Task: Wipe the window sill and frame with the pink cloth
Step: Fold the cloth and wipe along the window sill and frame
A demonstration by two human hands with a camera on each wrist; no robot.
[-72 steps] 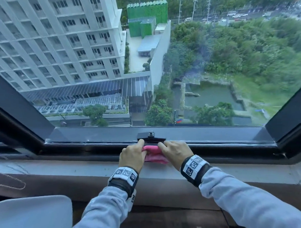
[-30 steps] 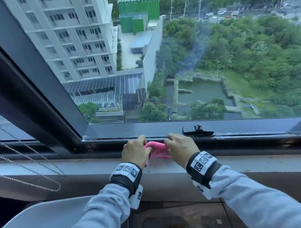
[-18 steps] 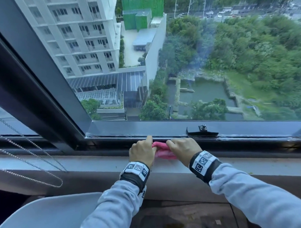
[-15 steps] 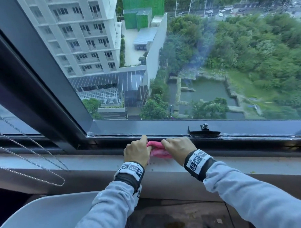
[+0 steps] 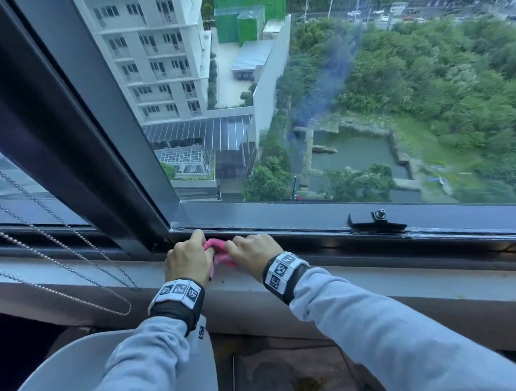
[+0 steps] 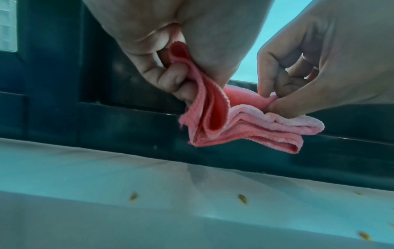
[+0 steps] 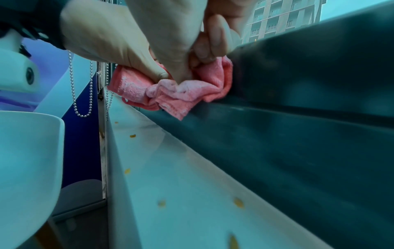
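The folded pink cloth [image 5: 219,247] is pressed against the dark lower window frame [image 5: 311,242], just right of the corner with the upright post. My left hand [image 5: 191,256] grips the cloth's left part, with its fingers [image 6: 170,79] curled round the folds of the cloth [image 6: 213,121]. My right hand [image 5: 250,251] pinches the right part between thumb and fingers [image 6: 275,102]. In the right wrist view both hands bunch the cloth [image 7: 185,91] against the frame [image 7: 298,118], a little above the pale sill [image 7: 192,185].
A black window latch [image 5: 374,220] sits on the frame to the right. Bead chains [image 5: 63,260] hang over the sill [image 5: 400,281] at the left. A white chair back [image 5: 52,378] stands below my left arm. Small yellowish specks [image 6: 242,198] lie on the sill.
Both hands have slid the cloth leftward along the lower frame, from beside the latch to near the corner post. Both hands still hold the cloth.
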